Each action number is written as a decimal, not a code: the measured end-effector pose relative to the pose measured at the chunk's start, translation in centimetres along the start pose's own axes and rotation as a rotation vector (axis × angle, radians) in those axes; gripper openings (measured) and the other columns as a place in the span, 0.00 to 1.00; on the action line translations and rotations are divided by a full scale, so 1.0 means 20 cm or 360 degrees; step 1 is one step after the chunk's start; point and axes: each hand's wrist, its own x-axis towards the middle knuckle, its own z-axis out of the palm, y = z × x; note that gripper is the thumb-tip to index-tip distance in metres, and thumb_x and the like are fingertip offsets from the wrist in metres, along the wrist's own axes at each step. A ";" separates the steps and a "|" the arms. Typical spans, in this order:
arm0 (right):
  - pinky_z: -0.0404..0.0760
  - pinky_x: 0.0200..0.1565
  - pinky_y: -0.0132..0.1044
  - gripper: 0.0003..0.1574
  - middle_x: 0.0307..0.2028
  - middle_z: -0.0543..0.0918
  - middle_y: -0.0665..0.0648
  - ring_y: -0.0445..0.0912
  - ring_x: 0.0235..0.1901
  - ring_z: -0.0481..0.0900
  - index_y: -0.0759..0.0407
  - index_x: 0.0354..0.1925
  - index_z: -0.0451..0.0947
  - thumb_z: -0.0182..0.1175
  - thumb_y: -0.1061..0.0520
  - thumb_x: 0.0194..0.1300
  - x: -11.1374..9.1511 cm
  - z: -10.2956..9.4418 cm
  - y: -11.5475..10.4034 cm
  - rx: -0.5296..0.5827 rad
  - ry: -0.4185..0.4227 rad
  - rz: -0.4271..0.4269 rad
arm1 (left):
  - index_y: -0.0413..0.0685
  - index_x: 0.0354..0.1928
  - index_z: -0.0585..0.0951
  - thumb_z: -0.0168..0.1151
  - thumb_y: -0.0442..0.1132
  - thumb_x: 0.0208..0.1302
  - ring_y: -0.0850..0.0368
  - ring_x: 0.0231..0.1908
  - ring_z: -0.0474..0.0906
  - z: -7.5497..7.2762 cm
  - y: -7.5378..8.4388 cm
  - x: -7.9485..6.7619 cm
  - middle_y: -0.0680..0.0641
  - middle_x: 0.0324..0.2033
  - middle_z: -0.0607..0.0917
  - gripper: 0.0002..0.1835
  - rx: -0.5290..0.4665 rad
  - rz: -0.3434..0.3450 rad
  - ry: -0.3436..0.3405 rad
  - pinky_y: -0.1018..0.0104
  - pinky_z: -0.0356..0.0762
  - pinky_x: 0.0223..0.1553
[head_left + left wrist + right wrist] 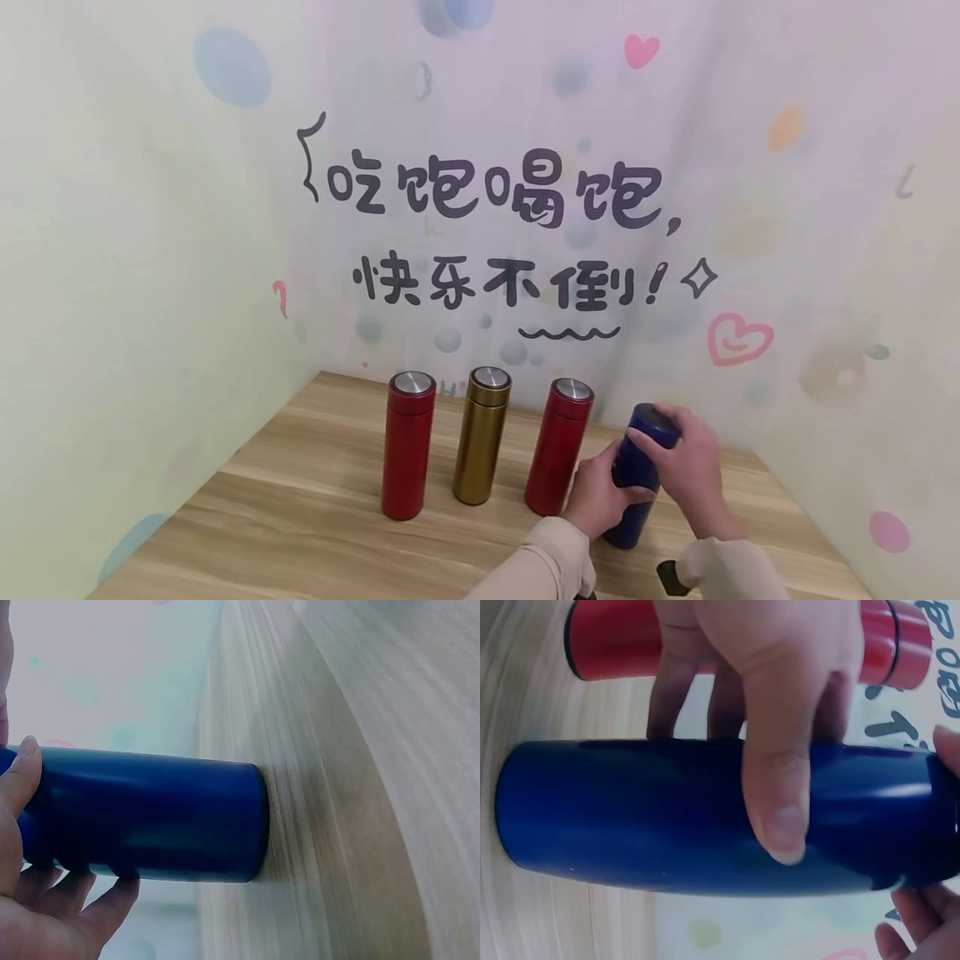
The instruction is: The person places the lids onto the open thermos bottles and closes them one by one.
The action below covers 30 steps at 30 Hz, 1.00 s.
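Note:
A blue thermos bottle (628, 527) stands upright on the wooden table at the right of the head view. My left hand (597, 497) grips its body around the middle, thumb on the near side, as the right wrist view shows too. Up at the bottle's top, my right hand (693, 467) holds the lid (656, 418) between thumb and fingers. The lid's top is partly covered by that hand. In the left wrist view the base of the blue thermos bottle (165, 814) sits on the tabletop. Close to my left hand stands a red thermos bottle (557, 450).
Further left stand a gold thermos bottle (480, 454) and another red thermos bottle (407, 458), both upright with silver-topped lids. The wooden table (300, 517) meets a printed cloth backdrop (495, 100) at the back and on both sides.

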 end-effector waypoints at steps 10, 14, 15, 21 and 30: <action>0.66 0.37 0.54 0.37 0.36 0.77 0.70 0.63 0.37 0.70 0.65 0.49 0.77 0.78 0.48 0.45 -0.02 0.06 -0.02 -0.0259 0.0270 -0.0016 | 0.67 0.61 0.74 0.76 0.49 0.50 0.64 0.43 0.81 0.00 0.01 0.00 0.60 0.47 0.84 0.34 0.0020 -0.0044 -0.0029 0.61 0.79 0.49; 0.66 0.38 0.55 0.39 0.37 0.76 0.71 0.63 0.38 0.69 0.66 0.51 0.75 0.78 0.47 0.46 -0.02 0.05 -0.03 -0.0251 0.0223 0.0002 | 0.66 0.60 0.75 0.77 0.49 0.50 0.64 0.44 0.81 -0.01 0.01 0.00 0.59 0.47 0.84 0.33 0.0031 -0.0040 -0.0028 0.61 0.79 0.49; 0.66 0.39 0.55 0.39 0.38 0.76 0.70 0.63 0.39 0.69 0.66 0.52 0.74 0.77 0.47 0.48 -0.02 0.05 -0.03 -0.0229 0.0185 0.0008 | 0.66 0.61 0.75 0.77 0.49 0.50 0.64 0.44 0.81 -0.01 0.01 0.00 0.59 0.47 0.84 0.34 0.0030 -0.0037 -0.0027 0.62 0.79 0.49; 0.74 0.47 0.59 0.39 0.54 0.75 0.70 0.63 0.48 0.74 0.61 0.64 0.67 0.68 0.46 0.61 0.01 -0.03 0.03 0.0035 -0.0224 0.0012 | 0.64 0.61 0.75 0.77 0.47 0.50 0.65 0.43 0.81 -0.01 0.03 0.00 0.59 0.46 0.84 0.34 0.0007 0.0023 -0.0006 0.64 0.80 0.47; 0.75 0.52 0.43 0.36 0.67 0.63 0.67 0.66 0.58 0.70 0.56 0.73 0.57 0.55 0.56 0.72 0.05 -0.14 0.15 0.0645 -0.0796 0.0025 | 0.63 0.63 0.74 0.75 0.49 0.52 0.64 0.46 0.81 -0.03 -0.01 0.00 0.59 0.49 0.84 0.35 -0.0021 0.0121 -0.0059 0.65 0.80 0.47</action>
